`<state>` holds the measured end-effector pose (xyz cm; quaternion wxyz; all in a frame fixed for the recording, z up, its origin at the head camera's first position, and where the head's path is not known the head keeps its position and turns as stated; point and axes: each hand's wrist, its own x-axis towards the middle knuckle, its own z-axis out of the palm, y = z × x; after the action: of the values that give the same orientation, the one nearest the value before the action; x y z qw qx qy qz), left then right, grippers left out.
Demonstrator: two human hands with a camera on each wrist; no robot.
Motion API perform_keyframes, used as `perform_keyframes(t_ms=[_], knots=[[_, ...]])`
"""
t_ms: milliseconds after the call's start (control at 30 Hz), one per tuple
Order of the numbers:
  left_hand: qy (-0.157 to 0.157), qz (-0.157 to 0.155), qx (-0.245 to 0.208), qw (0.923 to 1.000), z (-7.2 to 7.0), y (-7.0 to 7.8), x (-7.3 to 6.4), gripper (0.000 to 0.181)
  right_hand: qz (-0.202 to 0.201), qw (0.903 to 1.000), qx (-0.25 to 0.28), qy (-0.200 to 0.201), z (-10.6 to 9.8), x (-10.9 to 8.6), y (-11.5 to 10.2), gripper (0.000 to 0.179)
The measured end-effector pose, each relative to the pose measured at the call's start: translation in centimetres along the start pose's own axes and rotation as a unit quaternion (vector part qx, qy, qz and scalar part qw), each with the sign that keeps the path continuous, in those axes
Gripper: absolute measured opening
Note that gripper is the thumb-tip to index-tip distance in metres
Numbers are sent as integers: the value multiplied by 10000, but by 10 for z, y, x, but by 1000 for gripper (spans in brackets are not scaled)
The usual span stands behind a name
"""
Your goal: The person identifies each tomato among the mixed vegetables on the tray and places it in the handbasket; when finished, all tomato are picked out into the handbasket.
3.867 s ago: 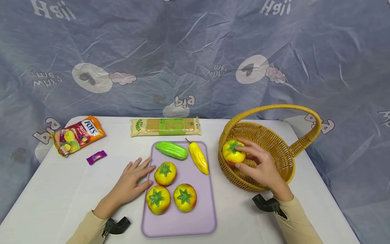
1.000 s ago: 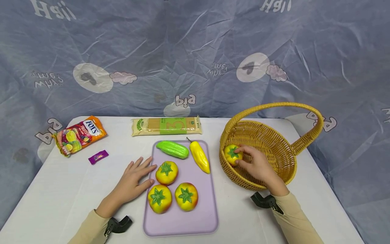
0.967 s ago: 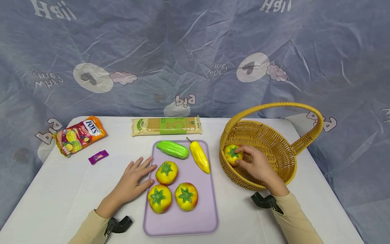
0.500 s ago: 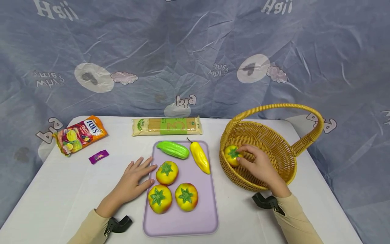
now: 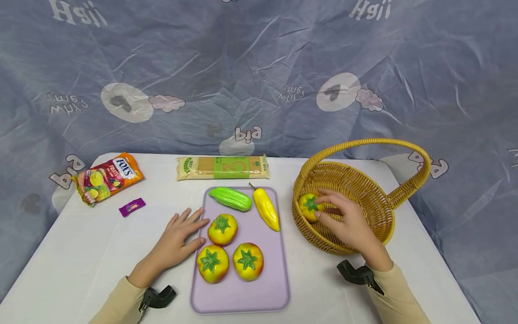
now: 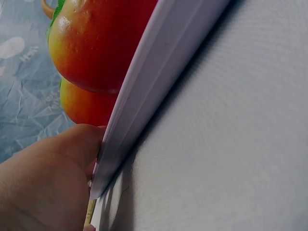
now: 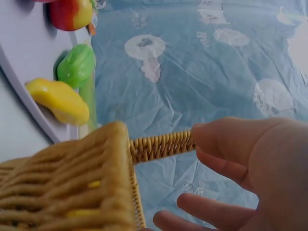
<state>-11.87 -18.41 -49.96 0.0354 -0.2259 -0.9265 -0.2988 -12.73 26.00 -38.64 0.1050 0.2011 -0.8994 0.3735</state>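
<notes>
A toy persimmon (image 5: 309, 206), yellow with a green leafy top, lies inside the wicker basket (image 5: 301, 236) against its left wall. Over the basket, my right hand (image 5: 348, 220) has its fingers spread, with the fingertips close at the fruit's right side. The right wrist view shows its thumb and fingers apart above the rim, with nothing between them. My left hand (image 5: 174, 240) lies flat with its fingertips on the left edge of the lilac tray (image 5: 259, 299). Three similar persimmons (image 5: 248, 262) sit on that tray, with a green cucumber-like vegetable (image 5: 230, 199) and a yellow pepper (image 5: 265, 209) behind them.
Behind the tray lies a pack of noodles (image 5: 222, 168). An orange candy bag (image 5: 109, 177) and a small purple wrapped sweet (image 5: 132, 207) are at the back left. The basket's tall handle (image 5: 372, 141) arches over its far side, near the hanging grey-blue cloth (image 5: 243, 67).
My right hand lowered the persimmon into the basket, let go of it, and has now lifted and opened slightly. The left hand stays at the tray's edge.
</notes>
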Motion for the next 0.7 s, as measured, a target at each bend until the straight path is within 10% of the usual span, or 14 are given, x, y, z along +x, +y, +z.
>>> perform_keyframes(t_ms=[700], knots=[[-33,-9,-30,10000,0,1,2,50,-1625,9858,413,74,20,-7,-25,37]])
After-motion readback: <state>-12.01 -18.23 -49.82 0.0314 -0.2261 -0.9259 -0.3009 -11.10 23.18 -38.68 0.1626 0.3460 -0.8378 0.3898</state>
